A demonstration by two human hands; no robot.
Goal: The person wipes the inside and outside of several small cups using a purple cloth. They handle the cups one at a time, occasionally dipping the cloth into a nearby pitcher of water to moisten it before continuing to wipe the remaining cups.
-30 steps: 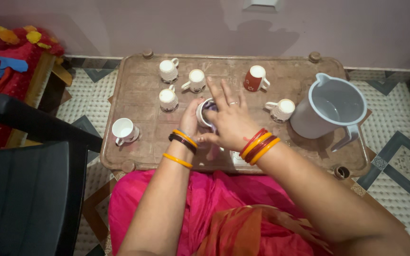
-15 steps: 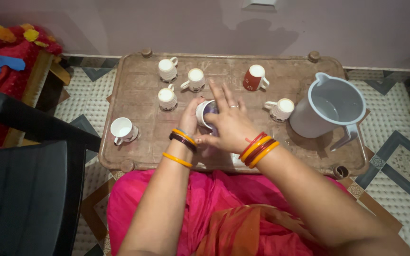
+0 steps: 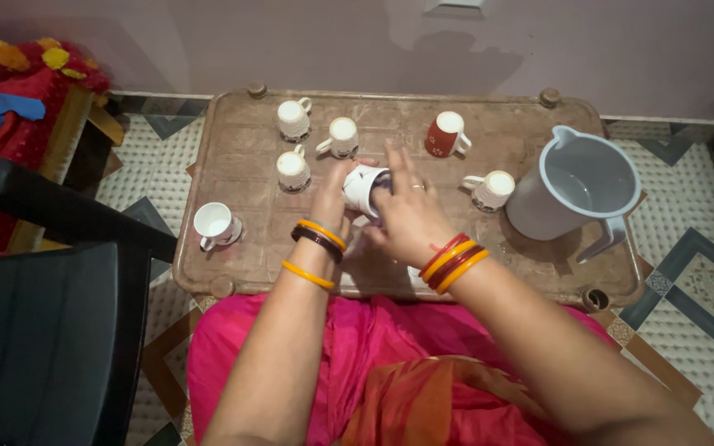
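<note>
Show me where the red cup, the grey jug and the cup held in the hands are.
red cup [image 3: 442, 137], head view, on its red side wall.
grey jug [image 3: 539, 206], head view, on its outer wall.
held cup [image 3: 361, 187], head view, on its white side between both hands.

The jug [image 3: 573, 187] stands on the table [image 3: 233, 264], near its right end. Just left of the jug sits a cup [image 3: 492, 189]; behind that cup, further from the person, stands another cup [image 3: 446, 134]. Well left of the jug, three cups [image 3: 316, 142] cluster, and a lone cup [image 3: 215, 225] sits farthest left.
</note>
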